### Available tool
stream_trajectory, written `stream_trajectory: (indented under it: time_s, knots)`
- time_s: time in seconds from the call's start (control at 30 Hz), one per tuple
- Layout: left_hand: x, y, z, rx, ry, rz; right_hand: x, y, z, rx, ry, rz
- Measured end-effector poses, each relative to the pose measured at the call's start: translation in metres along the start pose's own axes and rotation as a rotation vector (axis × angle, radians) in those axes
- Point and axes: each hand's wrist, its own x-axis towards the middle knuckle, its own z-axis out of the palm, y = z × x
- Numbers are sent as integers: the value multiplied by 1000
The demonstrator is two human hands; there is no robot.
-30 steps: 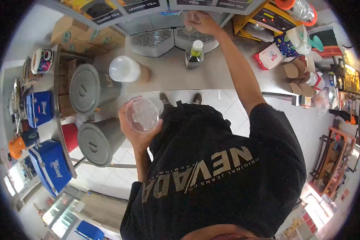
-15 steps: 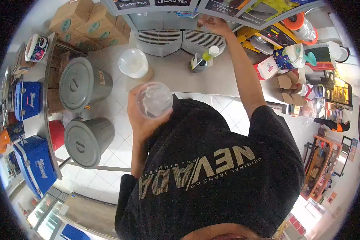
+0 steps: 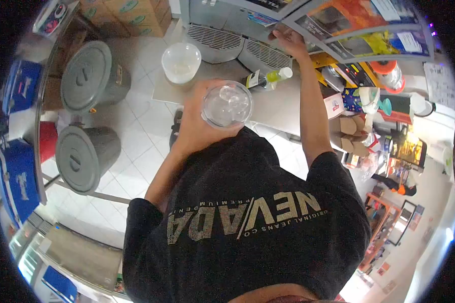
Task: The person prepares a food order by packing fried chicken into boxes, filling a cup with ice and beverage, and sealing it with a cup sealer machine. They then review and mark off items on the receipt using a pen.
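Note:
My left hand [image 3: 199, 118] is wrapped round a clear plastic cup [image 3: 227, 104] with ice in it, held in front of my chest near the counter edge. My right hand [image 3: 292, 44] reaches up to the drink dispenser [image 3: 275, 54], below its lychee tea panel [image 3: 321, 25]. Its fingers are curled; what they grip is hidden. On the counter [image 3: 275, 108], between my arms, a dark-labelled bottle [image 3: 268, 78] with a yellow-green neck and white cap stands by the drip grilles. A white translucent tub [image 3: 181, 63] sits beyond my left hand.
Two grey lidded bins [image 3: 86, 76] stand on the tiled floor at left, beside a table with blue cooler boxes [image 3: 18, 179]. Cardboard boxes [image 3: 131, 17] are stacked behind. To the right are a yellow-and-black machine [image 3: 351, 73] and paper food boxes [image 3: 346, 134].
The view has shifted. My left hand has moved the cup of ice forward and right, closer to the bottle. My right hand stays up at the dispenser.

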Motion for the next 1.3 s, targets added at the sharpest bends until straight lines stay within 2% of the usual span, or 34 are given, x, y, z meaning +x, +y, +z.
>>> stream_trajectory:
  time_s: [0.1,0.27,0.33,0.4,0.47,0.57,0.67,0.77,0.83,1.07,1.17,1.3]
  knots:
    - [0,-1,-1,40,3,10,20,71,17,32,-9,94]
    - [-2,1,0,-51,6,-9,17,49,11,265,-40,32]
    - [-3,1,2,-76,-20,-23,22,53,4,288,-172,42]
    - [-4,1,-1,-63,-55,-51,29,59,3,243,-206,115]
    - [-2,-3,1,-79,-22,-2,34,82,11,122,-146,255]
    - [1,-9,4,-111,-16,-1,13,39,4,321,-71,228]
    - [2,-12,3,-126,-33,-11,19,51,6,380,-88,160]
    - [2,-14,3,-139,-35,-10,19,47,0,164,-129,120]
    - [4,-15,3,-144,-25,6,20,56,4,112,-39,74]
    - [5,-19,2,-125,-44,16,19,53,2,225,-94,215]
    - [6,-19,2,-123,-54,1,10,38,3,278,-35,130]
    - [7,-18,3,-169,-74,-28,15,51,6,223,0,0]
